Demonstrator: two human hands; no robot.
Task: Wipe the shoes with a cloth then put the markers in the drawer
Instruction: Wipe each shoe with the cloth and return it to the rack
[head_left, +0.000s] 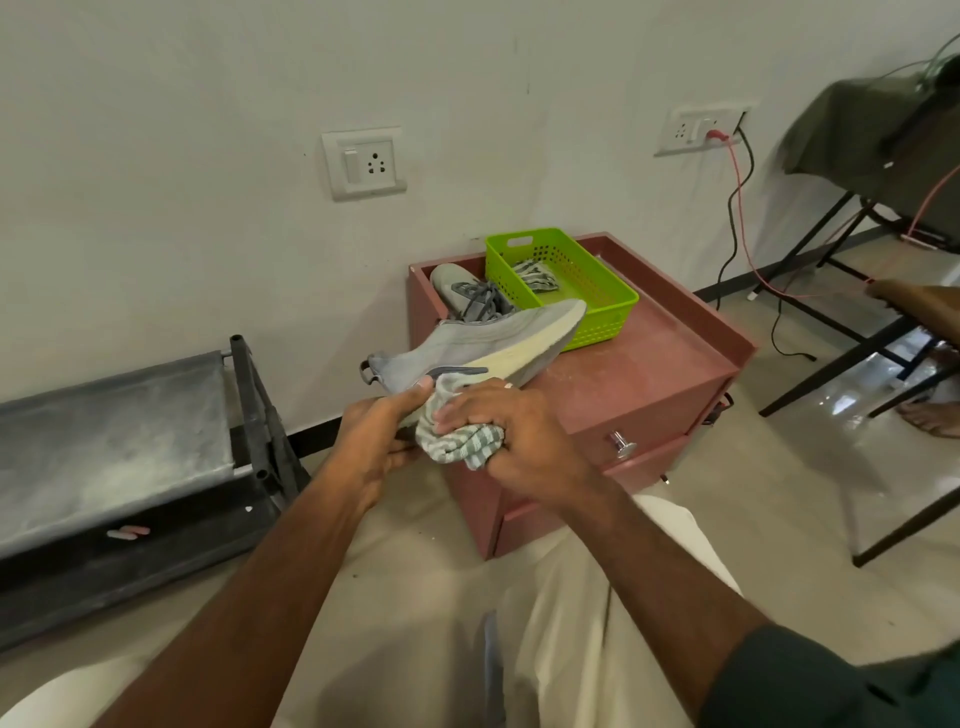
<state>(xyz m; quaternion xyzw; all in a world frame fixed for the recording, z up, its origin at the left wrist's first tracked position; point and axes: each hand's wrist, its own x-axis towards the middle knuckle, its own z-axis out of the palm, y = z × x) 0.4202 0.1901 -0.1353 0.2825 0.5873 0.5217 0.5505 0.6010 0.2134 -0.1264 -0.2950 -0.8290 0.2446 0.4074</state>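
Beyond the hands stands a reddish cabinet (649, 358) with a raised rim. On its top, far from the hands, sit a green basket (597, 291) and — just left of it, touching — a grey shoe (462, 291).

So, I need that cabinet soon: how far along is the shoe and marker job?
Nothing looks finished. The left hand holds a grey shoe while the right hand rubs it with the striped cloth. The second shoe waits on the cabinet; no markers visible, drawer shut.

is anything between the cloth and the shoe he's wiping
Nothing visible does: the right hand bunches the cloth directly against the grey shoe, held up by the left hand.
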